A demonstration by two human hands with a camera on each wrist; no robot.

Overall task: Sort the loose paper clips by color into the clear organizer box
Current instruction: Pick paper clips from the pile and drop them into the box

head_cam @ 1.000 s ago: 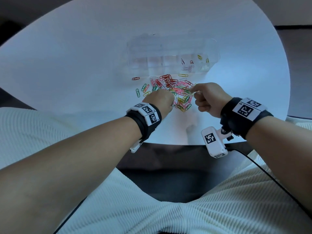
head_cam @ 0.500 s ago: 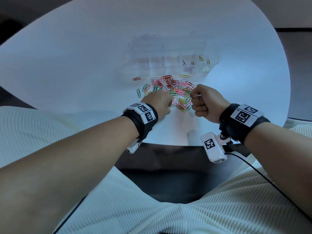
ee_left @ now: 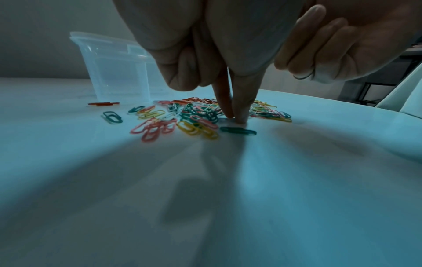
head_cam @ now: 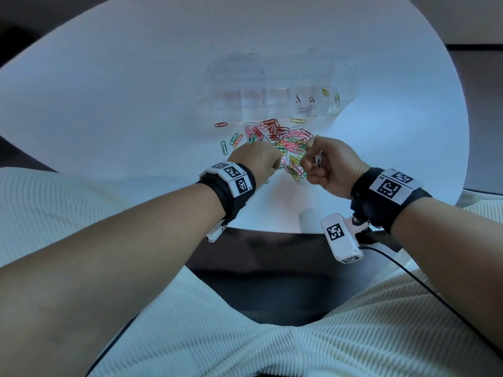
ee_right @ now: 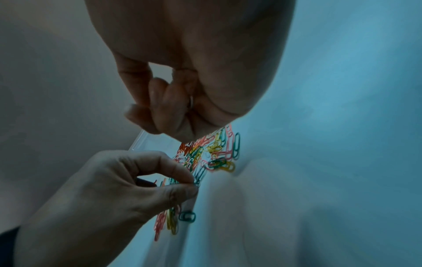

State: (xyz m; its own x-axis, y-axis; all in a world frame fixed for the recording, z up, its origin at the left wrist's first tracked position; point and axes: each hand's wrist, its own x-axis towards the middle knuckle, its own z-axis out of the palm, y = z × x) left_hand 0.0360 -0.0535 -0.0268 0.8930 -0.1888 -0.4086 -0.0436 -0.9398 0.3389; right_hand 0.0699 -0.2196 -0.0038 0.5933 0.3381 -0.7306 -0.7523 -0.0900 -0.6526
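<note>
A heap of mixed-colour paper clips (head_cam: 277,140) lies on the white table (head_cam: 136,104), just in front of the clear organizer box (head_cam: 280,88). The box's right compartments hold a few clips, yellow ones (head_cam: 325,91) at the far right. My left hand (ee_left: 235,120) pinches down with thumb and forefinger at the heap's near edge, apparently on a small clip whose colour I cannot make out. A green clip (ee_left: 238,131) lies just in front of those fingertips. My right hand (head_cam: 310,159) hovers curled over the heap's right side, holding a pale clip (head_cam: 318,160).
Stray clips lie left of the heap: a red one (head_cam: 221,124) and green ones (head_cam: 224,146). The table's near edge (head_cam: 272,229) runs just behind my wrists. A cable (head_cam: 435,292) trails from the right wrist camera across my lap.
My right hand has drawn back from the heap toward me and curled tighter round the pale clip. My left hand has stayed at the heap's near edge.
</note>
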